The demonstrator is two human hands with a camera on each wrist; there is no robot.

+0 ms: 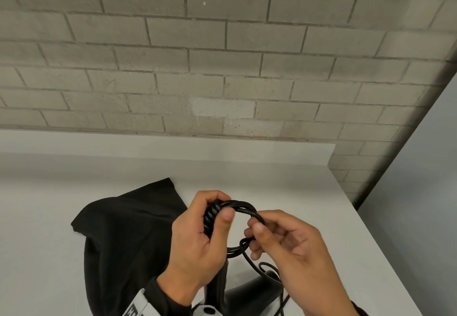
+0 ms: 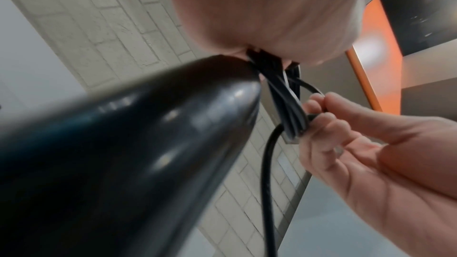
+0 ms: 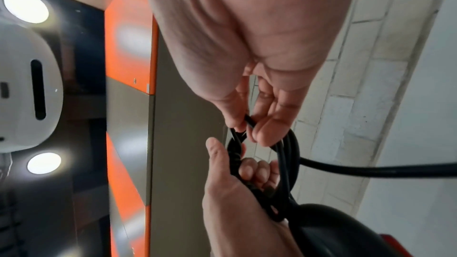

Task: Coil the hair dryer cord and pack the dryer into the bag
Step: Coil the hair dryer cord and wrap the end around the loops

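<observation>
My left hand (image 1: pixel 210 219) grips a bundle of black cord loops (image 1: pixel 241 205) above the white table (image 1: pixel 309 192), thumb pressed over the wrapped part. My right hand (image 1: pixel 257 234) pinches the cord (image 3: pixel 247 122) at the right side of the coil between thumb and fingers. The black hair dryer (image 1: pixel 247 291) hangs below the hands at the front edge; its shiny body (image 2: pixel 123 144) fills the left wrist view. A loose cord strand (image 2: pixel 267 163) trails down from the coil. The black fabric bag (image 1: pixel 123 229) lies flat on the table to the left of the hands.
A grey brick wall (image 1: pixel 222 56) stands behind the table. The table's right edge (image 1: pixel 366 229) drops to a grey floor. An orange and grey panel (image 3: pixel 131 46) shows in the wrist views.
</observation>
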